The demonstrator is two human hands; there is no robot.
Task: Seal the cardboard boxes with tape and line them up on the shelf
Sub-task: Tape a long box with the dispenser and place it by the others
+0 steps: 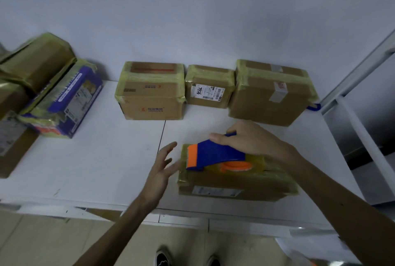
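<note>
— So, what takes up most of the view?
— The long white shelf top [102, 158], set against a pale wall. Every box stands on it.
— And the biggest load?
— At the left end, a pile of brown cardboard boxes wrapped in yellowish tape [38, 60]. Just beside it is a purple printed carton [70, 99], also taped. All are closed, so their contents are hidden.
— The row at the back?
— Three sealed boxes stand side by side at the wall. The large plain brown box [271, 94] is on the right and the brown box with red print [151, 94] on the left. The small brown box with a white label [208, 87] sits close between them.
— Which one is being worked on?
— The flat brown box banded with tape [235, 182]. It lies near the shelf's front edge, apart from the row. Its flaps are down, and nothing inside shows.
— The tool?
— A blue and orange tape dispenser [215, 154] rests on that box's top, its orange end pointing left. A roll of yellowish tape sits in it.
— Hands?
— The right hand [250, 141] grips the dispenser's handle from above. The left hand [162, 165] has straight, spread fingers and holds nothing. It is just beside the box's left end, and I cannot tell whether it touches.
— Anything smaller?
— Two dark shoe tips [163, 258] on the floor below.
</note>
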